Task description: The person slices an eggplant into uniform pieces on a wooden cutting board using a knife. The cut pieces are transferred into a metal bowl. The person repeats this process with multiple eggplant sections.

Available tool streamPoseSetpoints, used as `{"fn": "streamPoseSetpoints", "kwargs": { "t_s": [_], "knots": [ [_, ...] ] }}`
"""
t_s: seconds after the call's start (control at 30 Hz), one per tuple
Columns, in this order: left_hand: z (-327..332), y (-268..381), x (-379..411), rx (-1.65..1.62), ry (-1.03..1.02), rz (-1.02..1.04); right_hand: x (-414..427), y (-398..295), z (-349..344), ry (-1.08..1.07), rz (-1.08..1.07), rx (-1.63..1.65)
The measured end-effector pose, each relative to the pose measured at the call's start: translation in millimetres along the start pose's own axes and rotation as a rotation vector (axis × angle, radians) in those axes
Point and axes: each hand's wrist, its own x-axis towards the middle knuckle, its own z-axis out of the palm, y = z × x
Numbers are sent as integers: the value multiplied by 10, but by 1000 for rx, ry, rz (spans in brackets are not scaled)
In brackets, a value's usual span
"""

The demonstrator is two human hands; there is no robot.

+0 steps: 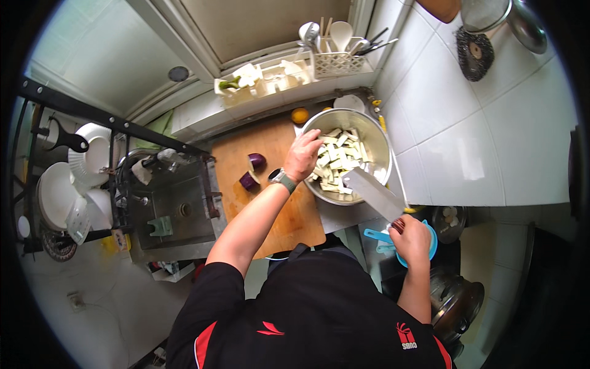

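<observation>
My right hand [411,240] grips the handle of a Chinese cleaver [375,193]. The blade reaches over the near right rim of a large stainless steel bowl [386,159], its tip close to the contents. Inside lie many cut pieces of pale eggplant [339,154]. At the bowl's left side is my left hand [302,157], fingers stretched out over the rim and no object visible in it. Two purple-skinned eggplant chunks [250,181] [257,161] sit on a wooden cutting board [281,221], left of my left wrist.
A metal sink [173,212] adjoins the board's left side, beside a black rack [113,175] of white dishes. An orange fruit [300,115] sits behind the board. Blue strainers or scoops [431,244] lie below my right hand, near a lidded pot [454,300]. A tiled wall [451,152] bounds the right.
</observation>
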Motion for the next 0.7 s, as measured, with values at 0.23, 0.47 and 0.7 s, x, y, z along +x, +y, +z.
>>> {"fn": "streamPoseSetpoints", "kwargs": {
  "t_s": [0.23, 0.47, 0.7],
  "knots": [
    [-905, -658, -1352, 377, 275, -675, -171, -28, 392, -76, 17, 526],
    [-895, -818, -2003, 209, 74, -822, -238, -594, 835, -258, -102, 467],
    [-1087, -206, -2146, 129, -105, -827, -298, -961, 1301, -400, -123, 407]
  ]
}}
